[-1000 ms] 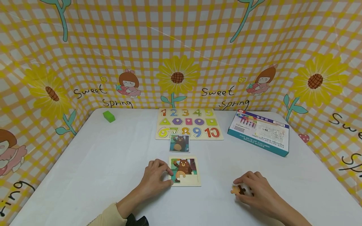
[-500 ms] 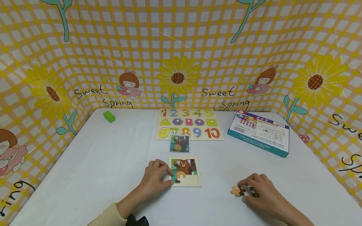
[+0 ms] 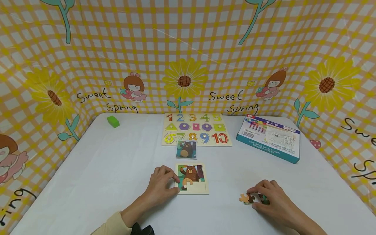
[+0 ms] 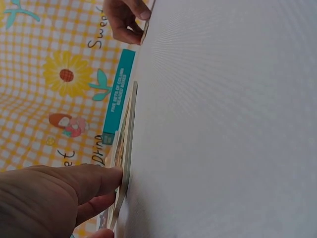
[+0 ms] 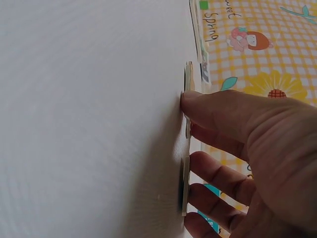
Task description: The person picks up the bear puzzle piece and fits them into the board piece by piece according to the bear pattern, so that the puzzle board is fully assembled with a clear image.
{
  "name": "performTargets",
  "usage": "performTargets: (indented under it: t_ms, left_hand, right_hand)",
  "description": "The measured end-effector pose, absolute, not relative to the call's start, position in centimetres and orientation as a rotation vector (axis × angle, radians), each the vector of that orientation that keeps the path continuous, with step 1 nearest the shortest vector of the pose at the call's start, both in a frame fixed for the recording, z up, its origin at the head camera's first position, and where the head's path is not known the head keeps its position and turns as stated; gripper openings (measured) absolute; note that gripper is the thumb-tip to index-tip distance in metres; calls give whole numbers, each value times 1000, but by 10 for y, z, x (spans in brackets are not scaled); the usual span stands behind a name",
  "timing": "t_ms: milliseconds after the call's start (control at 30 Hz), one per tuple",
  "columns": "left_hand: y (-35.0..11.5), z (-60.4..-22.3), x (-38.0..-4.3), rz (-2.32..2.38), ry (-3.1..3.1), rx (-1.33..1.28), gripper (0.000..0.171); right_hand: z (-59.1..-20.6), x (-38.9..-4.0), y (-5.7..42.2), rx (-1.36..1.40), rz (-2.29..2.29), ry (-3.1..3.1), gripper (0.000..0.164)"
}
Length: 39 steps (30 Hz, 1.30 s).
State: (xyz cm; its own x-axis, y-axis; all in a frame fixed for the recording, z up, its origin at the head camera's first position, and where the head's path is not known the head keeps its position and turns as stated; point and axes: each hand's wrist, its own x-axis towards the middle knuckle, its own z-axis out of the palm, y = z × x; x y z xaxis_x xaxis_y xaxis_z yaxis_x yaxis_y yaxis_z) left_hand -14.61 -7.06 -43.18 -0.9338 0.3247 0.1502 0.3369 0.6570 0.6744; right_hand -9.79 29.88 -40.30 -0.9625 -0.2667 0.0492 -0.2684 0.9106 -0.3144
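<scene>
A square wooden puzzle board (image 3: 197, 188) with a brown bear picture lies on the table, its lower right part bare. My left hand (image 3: 163, 182) holds its left edge between thumb and fingers; the left wrist view shows the thumb against the board's rim (image 4: 130, 144). To the right, my right hand (image 3: 271, 200) pinches an orange-and-brown jigsaw piece (image 3: 246, 198) at the table surface. A second, dark green and brown piece (image 3: 264, 199) lies partly hidden under that hand's fingers. In the right wrist view, the other fingers touch this second piece (image 5: 185, 188).
A bear picture tile (image 3: 186, 149) lies just behind the puzzle board, overlapping a number-and-shape board (image 3: 197, 129). A flat teal-sided box (image 3: 268, 138) is at the back right. Far left sits a green block (image 3: 113, 121). A checked cloth (image 3: 188, 45) surrounds the table.
My right hand has shifted slightly right over the jigsaw pieces, uncovering more of the orange-and-brown one and showing the dark one. The left hand and the puzzle board have stayed put.
</scene>
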Motion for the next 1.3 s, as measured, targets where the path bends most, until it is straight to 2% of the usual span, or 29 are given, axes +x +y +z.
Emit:
performTargets:
  t_ms: [1300]
  left_hand:
    - [-72, -433, -146, -1158, -2854, -573, 14]
  right_hand:
    - [-404, -100, 297, 389, 554, -3064, 23]
